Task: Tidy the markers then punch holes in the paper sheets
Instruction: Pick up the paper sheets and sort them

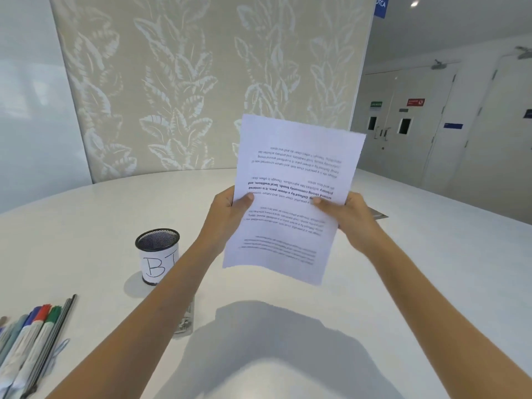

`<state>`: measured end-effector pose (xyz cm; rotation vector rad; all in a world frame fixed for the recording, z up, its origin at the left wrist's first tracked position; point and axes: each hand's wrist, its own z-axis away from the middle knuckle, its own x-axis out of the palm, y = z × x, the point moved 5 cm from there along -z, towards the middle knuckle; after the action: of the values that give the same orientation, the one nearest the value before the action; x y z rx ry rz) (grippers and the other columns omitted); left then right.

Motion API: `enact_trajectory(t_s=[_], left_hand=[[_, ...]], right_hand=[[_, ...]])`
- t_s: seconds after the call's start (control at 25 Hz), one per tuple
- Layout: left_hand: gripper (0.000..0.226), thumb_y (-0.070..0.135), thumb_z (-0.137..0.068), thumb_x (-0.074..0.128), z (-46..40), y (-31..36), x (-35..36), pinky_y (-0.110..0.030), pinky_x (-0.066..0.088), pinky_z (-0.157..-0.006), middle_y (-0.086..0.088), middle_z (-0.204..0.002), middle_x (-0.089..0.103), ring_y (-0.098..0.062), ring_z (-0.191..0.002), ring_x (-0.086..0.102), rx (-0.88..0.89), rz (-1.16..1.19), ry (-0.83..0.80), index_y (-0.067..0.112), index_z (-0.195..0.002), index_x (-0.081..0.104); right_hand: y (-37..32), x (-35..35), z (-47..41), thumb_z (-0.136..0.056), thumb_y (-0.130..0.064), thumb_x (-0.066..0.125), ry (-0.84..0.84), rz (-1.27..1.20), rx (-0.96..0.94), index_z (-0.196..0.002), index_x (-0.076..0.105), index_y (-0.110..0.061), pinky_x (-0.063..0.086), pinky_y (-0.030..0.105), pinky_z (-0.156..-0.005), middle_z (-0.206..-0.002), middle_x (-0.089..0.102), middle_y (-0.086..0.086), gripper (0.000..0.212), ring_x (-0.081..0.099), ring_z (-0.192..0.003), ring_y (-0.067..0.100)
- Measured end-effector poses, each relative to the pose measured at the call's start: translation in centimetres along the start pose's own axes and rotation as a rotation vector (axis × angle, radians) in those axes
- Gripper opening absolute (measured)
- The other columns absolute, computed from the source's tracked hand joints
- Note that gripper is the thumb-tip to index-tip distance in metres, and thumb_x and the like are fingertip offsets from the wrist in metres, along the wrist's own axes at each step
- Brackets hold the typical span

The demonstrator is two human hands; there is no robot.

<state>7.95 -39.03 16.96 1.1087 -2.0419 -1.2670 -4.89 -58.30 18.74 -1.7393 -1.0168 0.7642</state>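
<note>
**Inspector:** State the position of the paper sheets (pixel 290 197).

**Observer:** Held up above the white table (pixel 431 254), right of centre. Long axis runs near to far, the far end tipped slightly right. The printed text reads upside down from the holder's side. The near edge hangs clear of the tabletop.

**Inspector:** The hands?

**Observer:** The left hand (pixel 227 214) is closed on the left edge, thumb on the printed face. The right hand (pixel 348 217) is closed on the right edge in the same way. Both grip at about mid-length.

**Inspector:** Surroundings?

**Observer:** A black mesh cup (pixel 157 254) with a white label stands to the left of the left forearm, well apart from the sheets. Markers (pixel 31 338) lie side by side at the near left edge, caps pointing far. A metal object (pixel 185 323), mostly hidden under the left forearm, sits on the table; I cannot tell what it is. A flat grey item (pixel 378 216) shows behind the right hand.

**Inspector:** Open room?

**Observer:** Bare tabletop under the sheets and to the right. A patterned panel (pixel 201 82) closes the far side.
</note>
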Motion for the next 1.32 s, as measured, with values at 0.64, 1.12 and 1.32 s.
enact_trajectory(t_s=[0.64,1.12,1.32], left_hand=[[0.019,0.025,-0.097,0.052,3.9,-4.8,2.2,-0.031,0.058,-0.076,0.004,-0.1,0.076,-0.017,-0.092,0.072,-0.107,0.05,0.076,0.03,-0.102,0.07],[0.014,0.018,-0.091,0.06,4.5,-7.5,2.5,-0.014,0.052,-0.055,0.016,-0.079,0.076,-0.002,-0.072,0.071,-0.206,0.089,0.118,0.026,-0.092,0.071],[0.014,0.023,-0.09,0.062,5.7,-9.9,2.6,-0.016,0.054,-0.061,0.016,-0.085,0.077,-0.005,-0.081,0.072,-0.254,0.134,0.153,0.031,-0.089,0.074]], right_hand=[[7.3,0.6,2.8,-0.08,-0.025,0.075,0.192,0.034,0.07,-0.082,0.073,-0.024,0.06,0.039,-0.073,-0.087,0.077,-0.001,0.003,0.073,-0.083,0.022],[9.2,0.7,3.8,-0.078,-0.014,0.076,0.126,-0.083,0.097,-0.093,0.072,-0.018,0.058,0.024,-0.064,-0.088,0.078,-0.004,0.015,0.073,-0.082,0.015],[11.0,0.6,4.5,-0.079,-0.013,0.075,0.127,-0.092,0.112,-0.096,0.072,-0.018,0.059,0.03,-0.069,-0.093,0.077,-0.002,0.018,0.072,-0.087,0.018]])
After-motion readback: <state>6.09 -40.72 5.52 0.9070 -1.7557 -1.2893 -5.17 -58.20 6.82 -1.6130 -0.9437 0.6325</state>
